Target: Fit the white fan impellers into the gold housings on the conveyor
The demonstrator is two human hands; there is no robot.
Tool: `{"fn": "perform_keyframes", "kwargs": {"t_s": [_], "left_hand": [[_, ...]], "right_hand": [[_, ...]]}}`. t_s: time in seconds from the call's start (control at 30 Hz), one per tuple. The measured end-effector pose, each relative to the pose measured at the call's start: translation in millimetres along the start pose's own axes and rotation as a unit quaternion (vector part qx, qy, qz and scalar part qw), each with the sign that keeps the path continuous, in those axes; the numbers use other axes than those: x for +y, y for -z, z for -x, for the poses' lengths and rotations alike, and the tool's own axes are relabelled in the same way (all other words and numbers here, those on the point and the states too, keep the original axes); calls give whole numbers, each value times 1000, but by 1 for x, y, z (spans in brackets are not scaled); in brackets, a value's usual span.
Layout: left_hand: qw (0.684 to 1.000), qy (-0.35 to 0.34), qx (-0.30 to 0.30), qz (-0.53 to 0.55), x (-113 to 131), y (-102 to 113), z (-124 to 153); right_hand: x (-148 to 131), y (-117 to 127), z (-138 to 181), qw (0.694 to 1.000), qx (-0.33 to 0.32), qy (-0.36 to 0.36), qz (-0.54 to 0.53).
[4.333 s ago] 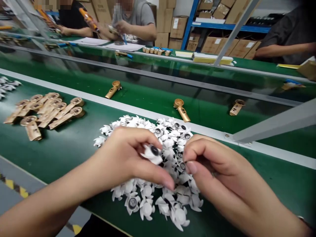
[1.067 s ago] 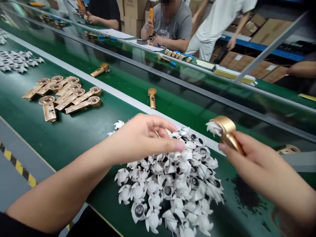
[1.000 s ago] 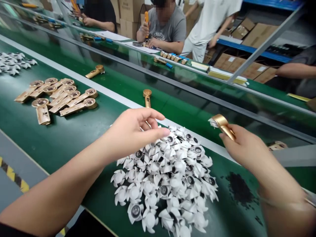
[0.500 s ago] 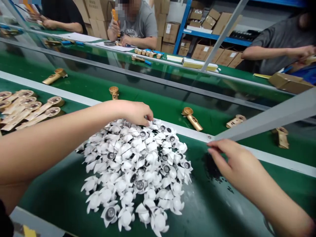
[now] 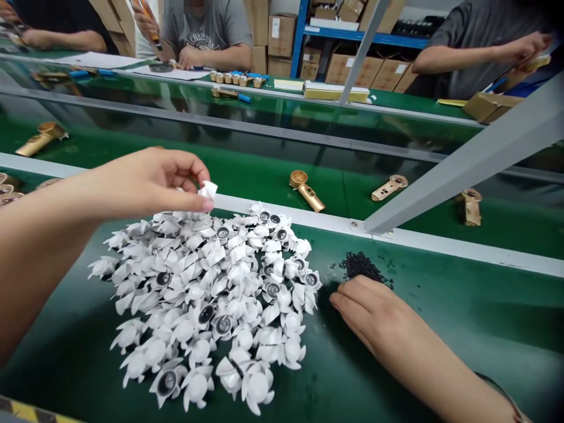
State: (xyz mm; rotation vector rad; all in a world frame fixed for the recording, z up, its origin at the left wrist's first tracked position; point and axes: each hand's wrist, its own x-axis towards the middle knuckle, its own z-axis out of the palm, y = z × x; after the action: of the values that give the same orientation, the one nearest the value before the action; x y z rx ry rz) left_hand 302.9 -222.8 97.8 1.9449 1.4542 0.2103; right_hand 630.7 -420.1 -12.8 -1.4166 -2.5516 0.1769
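Note:
My left hand is raised over the far left side of a pile of white fan blades, pinching one small white fan blade between thumb and fingers. Some blades in the pile lie face down, showing dark round hubs. To the right, my right hand is low over the green work surface, fingers closed together and pointing left. Just beyond its knuckles is a heap of tiny black parts. Its fingertips are partly hidden, and I cannot make out whether anything is between them.
Gold handheld fan housings lie along the green belt behind a white rail. A slanted metal post rises at right. More gold housings sit at far left. Across the line, several people work at a bench.
My left hand has lifted from the pile with a white fan blade and moved left. My right hand has come down beside the black parts, its fingers closing together. The view has shifted.

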Motion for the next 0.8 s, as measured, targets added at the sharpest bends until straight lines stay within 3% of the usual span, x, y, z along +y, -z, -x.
{"fn": "perform_keyframes", "kwargs": {"t_s": [0.13, 0.23, 0.3, 0.4, 0.53, 0.8], "left_hand": [[968, -22, -15, 248, -2, -24, 56], [931, -45, -35, 361, 1, -53, 83], [903, -39, -67, 422, 7, -72, 90], [841, -24, -117, 527, 19, -93, 91], [773, -33, -154, 614, 28, -104, 91], [780, -39, -141, 608, 22, -110, 92]], "right_hand": [[1, 0, -11, 1000, -14, 10, 18], [-9, 10, -27, 999, -14, -12, -26], [-24, 23, -42, 989, 15, -50, -135], [-52, 43, -63, 945, 94, -78, -305], [-73, 53, -79, 930, 149, -52, -331], [-67, 52, -81, 950, 139, -32, -277]]}}
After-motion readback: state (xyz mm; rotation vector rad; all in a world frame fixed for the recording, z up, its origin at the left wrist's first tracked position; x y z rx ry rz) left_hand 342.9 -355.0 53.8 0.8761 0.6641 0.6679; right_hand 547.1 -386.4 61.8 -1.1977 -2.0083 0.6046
